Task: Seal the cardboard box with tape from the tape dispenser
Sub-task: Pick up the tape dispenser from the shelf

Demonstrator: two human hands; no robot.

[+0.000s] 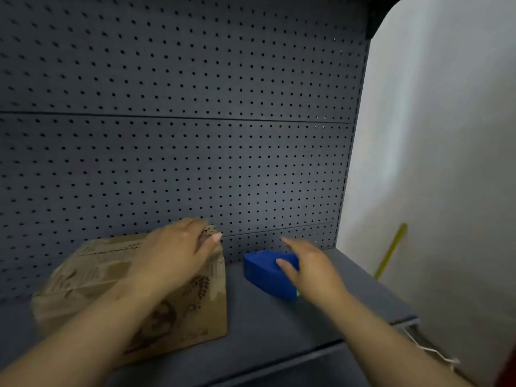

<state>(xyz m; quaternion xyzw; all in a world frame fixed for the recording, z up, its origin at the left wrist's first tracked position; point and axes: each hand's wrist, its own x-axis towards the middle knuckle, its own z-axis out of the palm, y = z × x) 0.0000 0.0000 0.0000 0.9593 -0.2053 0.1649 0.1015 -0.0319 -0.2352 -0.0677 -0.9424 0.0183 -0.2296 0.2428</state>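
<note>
Cardboard box (178, 311) on the dark shelf (279, 325), left of middle, close to the front edge and skewed, long axis running from near right back toward far left; pinned under the left hand (173, 252), spread flat across the top with fingers over the far right corner, probably to keep the flaps down. Further back and right, blue tape dispenser (265, 270) near the pegboard (195, 107), narrow end toward the front right; right hand (310, 268) open, fingers loose, on or just above it, nothing gripped yet, apparently reaching for it.
</note>
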